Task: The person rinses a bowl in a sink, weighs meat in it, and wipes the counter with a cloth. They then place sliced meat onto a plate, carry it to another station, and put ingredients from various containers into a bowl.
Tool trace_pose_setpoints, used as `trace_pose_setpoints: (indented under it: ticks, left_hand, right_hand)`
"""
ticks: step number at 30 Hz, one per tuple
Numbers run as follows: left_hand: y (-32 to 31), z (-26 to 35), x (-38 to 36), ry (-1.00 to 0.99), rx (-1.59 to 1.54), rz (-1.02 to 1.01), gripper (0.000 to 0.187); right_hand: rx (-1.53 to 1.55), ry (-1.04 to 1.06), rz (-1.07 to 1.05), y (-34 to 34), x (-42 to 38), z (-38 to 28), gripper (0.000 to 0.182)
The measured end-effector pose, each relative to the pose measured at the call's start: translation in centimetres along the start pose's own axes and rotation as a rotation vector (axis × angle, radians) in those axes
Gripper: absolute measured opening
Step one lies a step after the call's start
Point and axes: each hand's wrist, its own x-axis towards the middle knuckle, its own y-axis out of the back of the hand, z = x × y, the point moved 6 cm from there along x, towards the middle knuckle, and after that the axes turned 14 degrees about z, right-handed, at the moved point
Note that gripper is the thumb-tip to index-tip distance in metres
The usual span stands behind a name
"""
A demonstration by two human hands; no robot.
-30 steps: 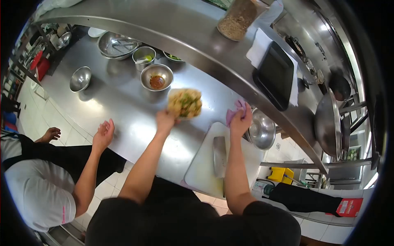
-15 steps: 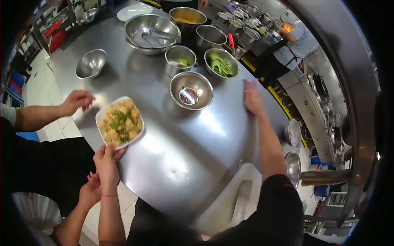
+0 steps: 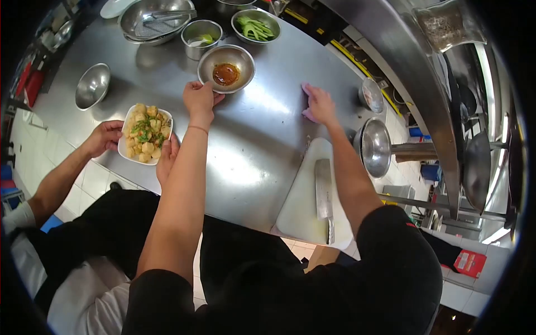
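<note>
My left hand [image 3: 200,100] grips the near rim of a steel bowl [image 3: 241,56] with brown sauce at its bottom. Under my right hand [image 3: 321,104], pressed on the steel table [image 3: 245,145], is a pinkish-purple cloth [image 3: 306,114]. To the left, a co-worker's two hands hold a white square dish [image 3: 120,146] of golden cubes topped with green pieces. A cleaver [image 3: 323,190] lies on the white cutting board [image 3: 293,209] near my right forearm.
Behind the sauce bowl stand a steel pot [image 3: 195,51], a bowl of green vegetables [image 3: 256,27] and large nested bowls [image 3: 129,25]. A small bowl [image 3: 92,86] sits at the left. More steel bowls [image 3: 376,146] are beyond the table's right edge.
My left hand has left the white dish and taken the sauce bowl's rim. The co-worker's hands now hold the dish. My right hand has shifted with the cloth, and the view has turned.
</note>
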Motion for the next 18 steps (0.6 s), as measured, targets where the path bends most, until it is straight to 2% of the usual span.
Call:
trace_pose_setpoints:
  ticks: [1,3,4,5,7,8,10,11,13,15,17,18]
  left_hand:
    - [-0.2,-0.2,0.0,0.002,0.010,-0.008,0.023]
    - [-0.6,-0.1,-0.5,0.003,0.056,-0.003,0.021]
    - [-0.8,-0.1,-1.0,0.001,0.071,-0.011,0.021]
    - [-1.4,-0.2,-2.0,0.009,0.081,-0.059,0.021]
    - [-2.5,0.5,-3.9,0.040,0.060,-0.139,0.021]
    - [-2.8,1.2,-4.5,0.030,0.070,-0.143,0.021]
    - [-3.8,2.3,-5.3,0.096,0.075,-0.283,0.019]
    - [-4.4,3.4,-5.2,0.076,0.074,-0.279,0.019]
    - [-4.7,4.3,-5.9,0.082,0.097,-0.370,0.017]
    - [-5.3,4.7,-6.2,0.052,0.105,-0.393,0.015]
    - [-6.2,3.9,-7.0,0.039,0.152,-0.450,0.014]
    - [-7.0,3.2,-7.4,0.038,0.183,-0.468,0.014]
  right_hand:
    - [0.000,-0.013,0.001,-1.8,-1.8,0.2,0.044]
    - [-0.172,-0.077,0.132,-3.6,-7.3,-4.3,0.055]
    - [-0.087,-0.064,0.008,-2.0,-10.6,-8.4,0.059]
    - [-0.045,0.078,0.096,-0.7,-15.0,-11.6,0.060]
    - [-0.125,0.178,-0.080,-0.7,-24.9,-15.7,0.058]
    - [0.010,0.208,-0.102,0.9,-28.8,-17.6,0.056]
    - [0.158,0.217,-0.329,2.6,-34.3,-19.0,0.052]
    - [0.168,0.229,-0.316,3.0,-34.4,-18.0,0.052]
    - [0.763,-0.083,-0.238,4.1,-34.8,-16.5,0.051]
    - [0.422,-0.318,0.089,5.0,-31.4,-15.6,0.052]
    - [-0.172,-0.474,0.029,0.3,-25.8,-16.9,0.053]
    - [-0.317,-0.431,0.212,-1.1,-22.6,-17.1,0.054]
